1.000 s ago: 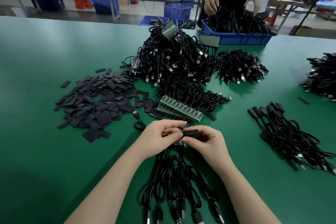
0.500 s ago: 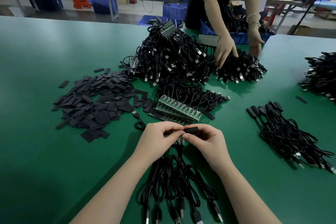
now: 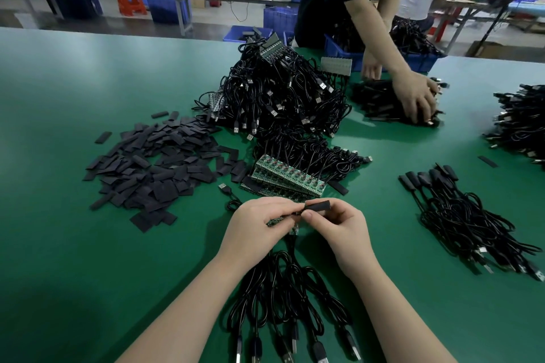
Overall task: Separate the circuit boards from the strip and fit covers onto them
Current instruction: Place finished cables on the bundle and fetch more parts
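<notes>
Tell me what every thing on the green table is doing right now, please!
left hand: grips the board strip
right hand: pinches the black cover
black cover: held, at the strip's end
board strip: in hand, cables hanging
stacked board strips: lying unseparated
loose covers: flat, heaped
covered cables: finished, piled
blue bin: holds cables

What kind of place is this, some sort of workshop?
Most likely an electronics assembly floor in a factory. A long green worktable holds heaps of black USB cables, strips of green circuit boards and a pile of black covers, with blue parts bins behind.
</notes>
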